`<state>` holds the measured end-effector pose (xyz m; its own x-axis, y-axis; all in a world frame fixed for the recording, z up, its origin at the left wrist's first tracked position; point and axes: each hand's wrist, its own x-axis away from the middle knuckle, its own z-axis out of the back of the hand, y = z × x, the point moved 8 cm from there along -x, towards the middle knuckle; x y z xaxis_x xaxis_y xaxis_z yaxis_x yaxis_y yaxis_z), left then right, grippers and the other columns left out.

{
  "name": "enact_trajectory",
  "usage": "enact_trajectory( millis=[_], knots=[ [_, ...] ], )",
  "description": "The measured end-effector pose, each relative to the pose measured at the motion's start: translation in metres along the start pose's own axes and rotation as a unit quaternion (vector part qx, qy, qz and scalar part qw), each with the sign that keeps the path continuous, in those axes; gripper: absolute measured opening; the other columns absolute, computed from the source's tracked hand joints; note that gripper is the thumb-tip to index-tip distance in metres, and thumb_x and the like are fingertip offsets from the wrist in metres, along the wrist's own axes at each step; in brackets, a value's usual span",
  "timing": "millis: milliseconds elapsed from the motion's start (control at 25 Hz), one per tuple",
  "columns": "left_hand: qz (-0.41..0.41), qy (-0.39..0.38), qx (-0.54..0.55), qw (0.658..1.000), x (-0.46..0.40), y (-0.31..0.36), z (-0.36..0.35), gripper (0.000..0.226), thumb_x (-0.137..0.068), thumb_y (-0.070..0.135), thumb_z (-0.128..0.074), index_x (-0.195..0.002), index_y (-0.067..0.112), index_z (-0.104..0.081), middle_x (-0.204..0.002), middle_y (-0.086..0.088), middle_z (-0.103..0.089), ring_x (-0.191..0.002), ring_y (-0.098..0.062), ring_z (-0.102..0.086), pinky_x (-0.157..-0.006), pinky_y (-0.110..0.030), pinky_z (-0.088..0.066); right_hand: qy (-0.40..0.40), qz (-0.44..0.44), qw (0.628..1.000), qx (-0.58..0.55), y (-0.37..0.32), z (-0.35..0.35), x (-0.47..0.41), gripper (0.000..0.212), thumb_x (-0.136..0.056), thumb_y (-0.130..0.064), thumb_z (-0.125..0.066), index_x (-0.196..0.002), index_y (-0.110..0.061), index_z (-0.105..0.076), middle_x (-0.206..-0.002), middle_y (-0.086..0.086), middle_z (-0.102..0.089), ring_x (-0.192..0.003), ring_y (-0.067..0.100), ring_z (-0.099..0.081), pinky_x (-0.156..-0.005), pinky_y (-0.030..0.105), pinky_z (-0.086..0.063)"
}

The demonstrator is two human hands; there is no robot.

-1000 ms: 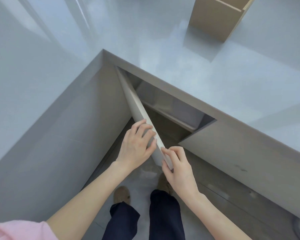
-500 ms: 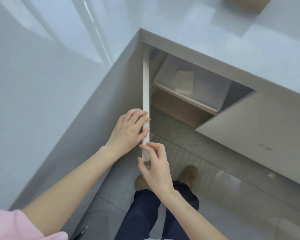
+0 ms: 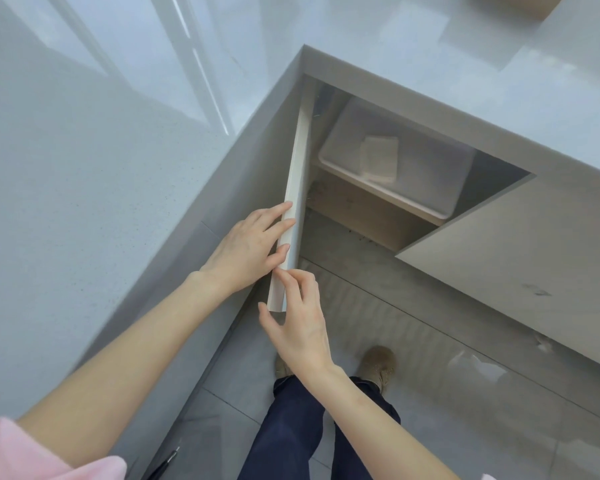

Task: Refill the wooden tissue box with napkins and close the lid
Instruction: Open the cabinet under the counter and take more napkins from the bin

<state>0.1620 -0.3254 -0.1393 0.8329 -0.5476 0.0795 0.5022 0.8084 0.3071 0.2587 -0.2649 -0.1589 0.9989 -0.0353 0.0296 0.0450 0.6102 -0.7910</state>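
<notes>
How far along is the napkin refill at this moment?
Early. Done: the cabinet door stands open, showing a clear bin on the shelf with a napkin stack inside. In hand: the left hand and right hand both rest on the door's edge. Left: taking the napkins, filling the wooden box on the counter, barely in view, and closing its lid.

Inside the cabinet, a shelf (image 3: 357, 192) carries a translucent bin (image 3: 430, 174) holding folded napkins (image 3: 378, 161).
</notes>
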Motion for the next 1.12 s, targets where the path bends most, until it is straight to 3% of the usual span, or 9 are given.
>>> enact_trajectory(
  millis=[160, 360, 480, 600, 720, 1000, 1120],
  knots=[
    [-0.015, -0.023, -0.039, 0.999, -0.004, 0.007, 0.001, 0.049, -0.078, 0.031, -0.039, -0.111, 0.004, -0.062, -0.120, -0.014, -0.064, -0.110, -0.032, -0.060, -0.079, -0.042, -0.054, -0.026, 0.030, 0.997, 0.068, -0.004, 0.012, -0.003, 0.051, -0.077, -0.039, -0.056, -0.122, -0.017, -0.046, -0.113, 0.004, -0.060, -0.098, 0.020, -0.060, -0.074, 0.030, -0.055],
    [-0.043, -0.035, -0.063, 0.996, -0.033, 0.037, 0.013, 0.053, -0.078, 0.032, -0.037, -0.113, 0.003, -0.063, -0.117, -0.014, -0.066, -0.110, -0.031, -0.063, -0.087, -0.045, -0.051, -0.041, -0.032, 0.995, 0.089, 0.022, 0.060, -0.023, 0.062, -0.085, -0.048, -0.034, -0.137, -0.016, -0.041, -0.135, -0.001, -0.052, -0.124, 0.016, -0.049, -0.104, 0.032, -0.037],
    [-0.017, -0.060, -0.054, 0.997, -0.061, 0.054, 0.013, 0.059, -0.088, 0.035, -0.030, -0.137, 0.004, -0.041, -0.145, -0.014, -0.042, -0.136, -0.028, -0.036, -0.112, -0.043, -0.027, -0.030, -0.068, 0.989, 0.130, 0.048, 0.092, -0.046, 0.057, -0.092, -0.039, -0.040, -0.144, -0.016, -0.030, -0.145, 0.001, -0.043, -0.135, 0.018, -0.037, -0.113, 0.035, -0.024],
    [0.028, -0.108, -0.053, 0.992, -0.089, 0.059, -0.003, 0.061, -0.096, 0.034, -0.034, -0.148, 0.011, -0.012, -0.158, -0.007, -0.010, -0.146, -0.022, -0.004, -0.118, -0.039, -0.003, -0.059, -0.123, 0.975, 0.174, 0.079, 0.116, -0.070, 0.061, -0.094, -0.037, -0.044, -0.147, -0.016, -0.020, -0.154, 0.001, -0.029, -0.144, 0.018, -0.021, -0.118, 0.039, -0.013],
    [0.045, -0.129, -0.041, 0.990, -0.117, 0.066, -0.015, 0.062, -0.095, 0.035, -0.034, -0.148, 0.012, -0.010, -0.158, -0.007, -0.009, -0.146, -0.023, -0.003, -0.118, -0.041, -0.002, -0.083, -0.153, 0.964, 0.199, 0.106, 0.135, -0.091, 0.064, -0.093, -0.038, -0.045, -0.147, -0.016, -0.019, -0.156, 0.001, -0.023, -0.145, 0.019, -0.016, -0.119, 0.040, -0.010],
    [0.080, -0.117, -0.002, 0.990, -0.178, 0.062, -0.047, 0.061, -0.094, 0.035, -0.038, -0.146, 0.011, -0.018, -0.155, -0.009, -0.021, -0.141, -0.025, -0.020, -0.116, -0.039, -0.013, -0.125, -0.154, 0.950, 0.241, 0.162, 0.139, -0.149, 0.065, -0.091, -0.039, -0.047, -0.146, -0.014, -0.021, -0.154, 0.006, -0.028, -0.141, 0.025, -0.026, -0.118, 0.041, -0.015],
    [0.100, -0.123, 0.023, 0.987, -0.203, 0.046, -0.068, 0.062, -0.094, 0.034, -0.038, -0.147, 0.012, -0.016, -0.156, -0.010, -0.017, -0.143, -0.025, -0.017, -0.116, -0.038, -0.012, -0.140, -0.167, 0.951, 0.220, 0.189, 0.126, -0.177, 0.067, -0.092, -0.039, -0.046, -0.147, -0.014, -0.019, -0.157, 0.005, -0.021, -0.144, 0.022, -0.018, -0.119, 0.038, -0.013]
  ],
)
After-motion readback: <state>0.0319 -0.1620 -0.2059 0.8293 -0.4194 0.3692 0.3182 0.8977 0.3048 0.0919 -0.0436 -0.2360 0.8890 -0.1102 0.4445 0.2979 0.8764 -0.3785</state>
